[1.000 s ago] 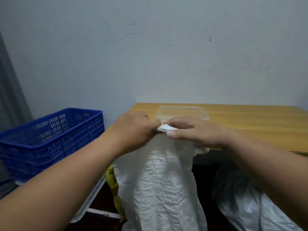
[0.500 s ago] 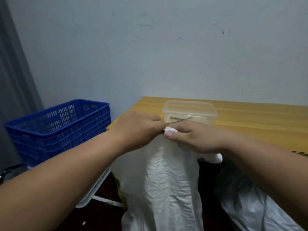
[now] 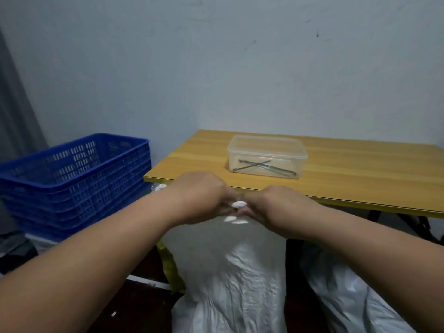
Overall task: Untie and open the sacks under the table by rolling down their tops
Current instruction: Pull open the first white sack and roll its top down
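Note:
A tall white woven sack [image 3: 240, 280] stands upright in front of the wooden table [image 3: 360, 179]. Both my hands pinch its gathered top, just below the table's front edge. My left hand [image 3: 201, 198] grips the top from the left, and my right hand [image 3: 276, 205] grips it from the right, fingertips nearly touching. A small bit of white sack material shows between them. Whether a tie is still on the neck is hidden by my fingers. A second white sack [image 3: 355, 299] lies lower at the right, under the table.
A clear lidded plastic box [image 3: 266, 156] holding thin metal ties sits on the table. A stack of blue plastic crates [image 3: 74, 179] stands at the left by the wall. Something yellow [image 3: 168, 263] shows behind the sack. Black table legs [image 3: 413, 224] are at right.
Both hands, still gripping the sack's top, have dropped lower, from in front of the plastic box to below the table's front edge. The box with its ties is now fully visible.

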